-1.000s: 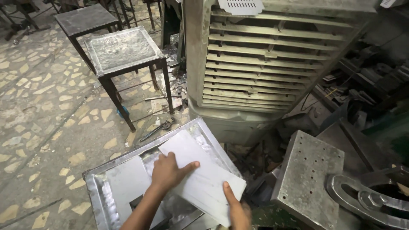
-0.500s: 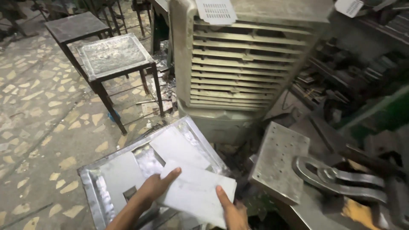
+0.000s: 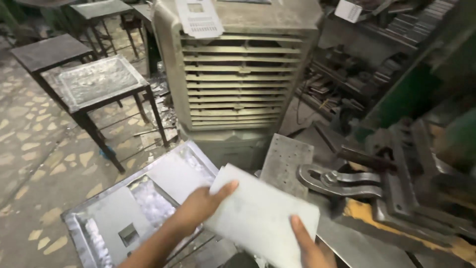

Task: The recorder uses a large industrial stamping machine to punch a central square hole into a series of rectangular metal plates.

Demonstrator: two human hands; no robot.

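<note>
Hands are holding a flat grey metal sheet (image 3: 260, 218) just in front of the big louvred air cooler (image 3: 238, 74). The left hand (image 3: 201, 206) is reaching in from below the cooler, its grip clamped on the sheet's left edge, thumb lying on top. The right hand (image 3: 310, 248) is pinching the sheet's near edge. Left of the cooler's base, a shallow metal tray (image 3: 79, 226) is holding more flat sheets.
</note>
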